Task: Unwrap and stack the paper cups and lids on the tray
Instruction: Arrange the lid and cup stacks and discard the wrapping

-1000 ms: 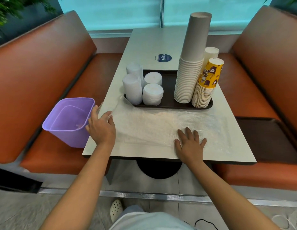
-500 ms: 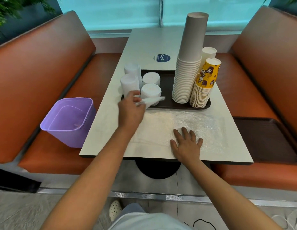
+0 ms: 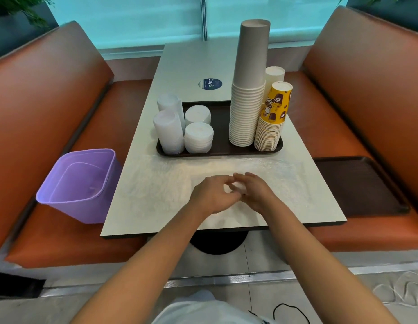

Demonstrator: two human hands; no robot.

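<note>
Since half a second ago the left hand [image 3: 213,195] has come back from the tray edge to the middle of the near table, and the right hand [image 3: 256,191], which lay flat on the plastic wrap, has lifted to meet it. Two orange bench seats [image 3: 357,94] flank the table [image 3: 191,64]. A purple bin [image 3: 80,183] stands on the left seat beside the table edge, and a spare dark tray [image 3: 357,183] lies on the right seat. On the table, the dark tray [image 3: 220,120] sits beyond the hands, well apart from them. At its right end stands the tall stack of white cups [image 3: 247,113] topped by a grey one, with the stack of yellow cups [image 3: 272,127] touching its right side and another white cup [image 3: 274,74] showing behind. At its left end stand four stacks of white lids [image 3: 198,137], two taller ones to the left of two shorter ones. Clear plastic wrap [image 3: 282,176] lies spread flat on the table between the tray and the near edge, under and around both hands. Both hands have curled fingers that meet over a small pale bunch of the wrap [image 3: 237,187], each pinching it; the picture is blurred there, so the exact grip cannot be told.
</note>
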